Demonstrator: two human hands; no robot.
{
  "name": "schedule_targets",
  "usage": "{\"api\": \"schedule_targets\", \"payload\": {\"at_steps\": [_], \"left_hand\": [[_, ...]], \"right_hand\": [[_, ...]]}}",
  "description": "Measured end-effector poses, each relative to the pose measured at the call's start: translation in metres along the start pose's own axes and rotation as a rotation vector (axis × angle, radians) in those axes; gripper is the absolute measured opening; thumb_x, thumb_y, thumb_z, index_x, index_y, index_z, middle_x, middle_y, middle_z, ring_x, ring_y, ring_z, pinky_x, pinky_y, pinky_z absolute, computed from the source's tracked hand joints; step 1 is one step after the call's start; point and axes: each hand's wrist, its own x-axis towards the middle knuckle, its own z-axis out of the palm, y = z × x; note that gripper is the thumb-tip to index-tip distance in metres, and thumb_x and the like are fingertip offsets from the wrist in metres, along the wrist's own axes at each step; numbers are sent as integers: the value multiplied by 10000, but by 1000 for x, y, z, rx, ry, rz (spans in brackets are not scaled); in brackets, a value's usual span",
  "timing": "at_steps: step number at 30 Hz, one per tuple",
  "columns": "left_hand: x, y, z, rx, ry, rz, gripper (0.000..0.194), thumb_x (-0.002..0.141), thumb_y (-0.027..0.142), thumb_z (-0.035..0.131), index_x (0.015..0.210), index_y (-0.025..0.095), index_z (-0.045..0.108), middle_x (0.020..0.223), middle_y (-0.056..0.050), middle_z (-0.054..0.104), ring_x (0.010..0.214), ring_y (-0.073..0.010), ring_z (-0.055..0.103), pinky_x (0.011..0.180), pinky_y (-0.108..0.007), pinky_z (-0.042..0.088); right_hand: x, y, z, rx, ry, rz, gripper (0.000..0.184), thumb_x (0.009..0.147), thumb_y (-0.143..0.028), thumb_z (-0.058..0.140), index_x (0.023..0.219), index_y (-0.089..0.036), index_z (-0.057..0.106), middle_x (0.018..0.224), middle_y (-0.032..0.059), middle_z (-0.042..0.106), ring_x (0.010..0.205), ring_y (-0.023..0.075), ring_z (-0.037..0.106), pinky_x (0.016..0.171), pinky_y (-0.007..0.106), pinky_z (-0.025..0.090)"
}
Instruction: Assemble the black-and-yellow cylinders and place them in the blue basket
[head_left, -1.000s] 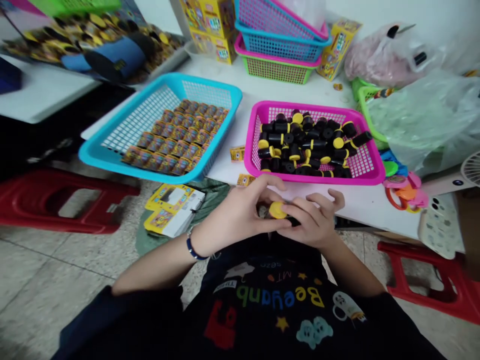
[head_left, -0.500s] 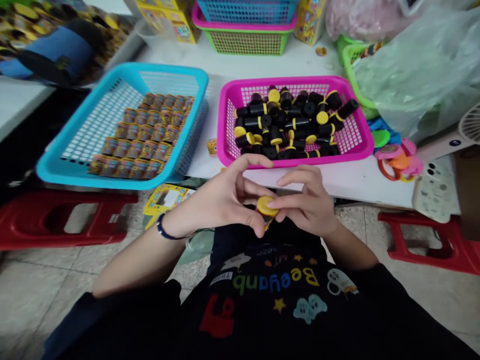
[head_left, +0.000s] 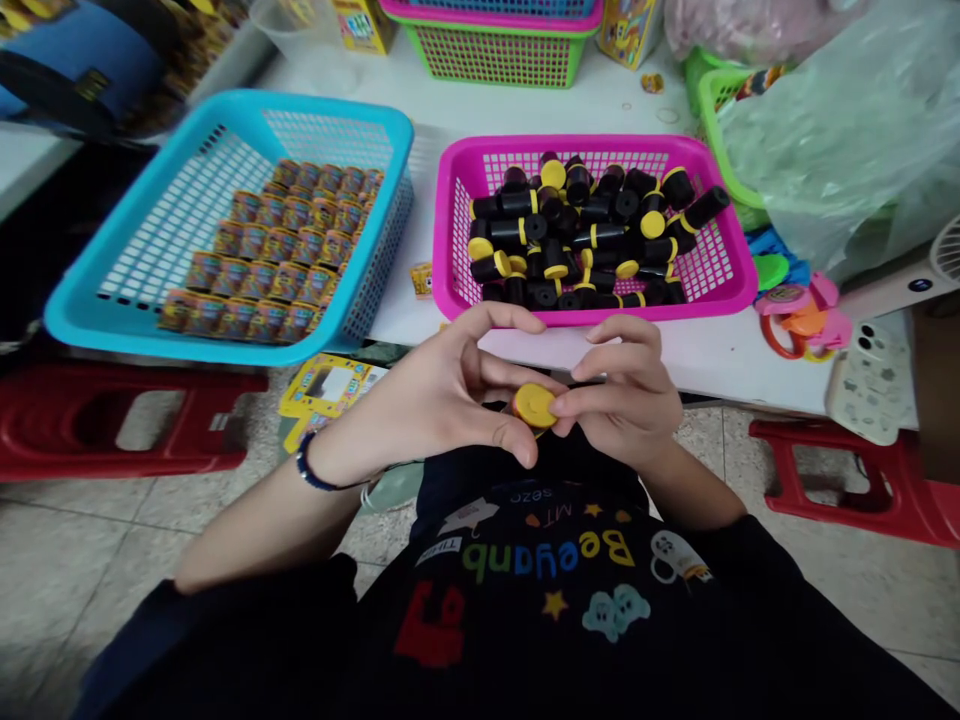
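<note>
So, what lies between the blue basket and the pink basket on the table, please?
In the head view, a small yellow packet lies on the white table there.

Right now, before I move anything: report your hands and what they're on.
Left hand, right hand: both on a yellow round cap. Magenta mesh basket of black tubes just beyond the hands.

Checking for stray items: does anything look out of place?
Yes: a small yellow packet lies loose on the white table between the blue basket and the pink basket, and yellow printed cards lie below the table, outside any basket.
</note>
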Motion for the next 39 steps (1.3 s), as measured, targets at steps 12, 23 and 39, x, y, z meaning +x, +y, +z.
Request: {"api": "schedule_targets", "payload": {"at_steps": [12, 23, 39], "left_hand": [[-10, 1, -7, 410, 93, 145, 587, 720, 199, 955, 1217, 250, 648, 946, -35, 835, 909, -267, 845, 738, -266, 669], [29, 105, -149, 1352, 906, 29, 246, 883, 390, 804, 996, 171, 806, 729, 27, 745, 747, -134, 652, 880, -295, 530], [89, 77, -249, 1317, 804, -107, 349, 771, 493, 844, 622, 226, 675, 434, 87, 495, 724, -143, 613, 838, -263, 518]], "right_hand": [[10, 7, -12, -18, -113, -19, 120, 1023, -450, 664, 987, -374, 749, 929, 3, 689, 1067, 226, 661, 891, 438, 600], [-25, 18, -70, -83, -130, 237, 445, 878, -6, 717, 1214, -296, 754, 1007, 30, 742, 980, 210, 707, 874, 397, 573], [2, 6, -85, 122, -394, 248, 223, 937, -133, 700, 1063, -298, 779, 850, 1, 794, 865, 197, 750, 778, 373, 619]]}}
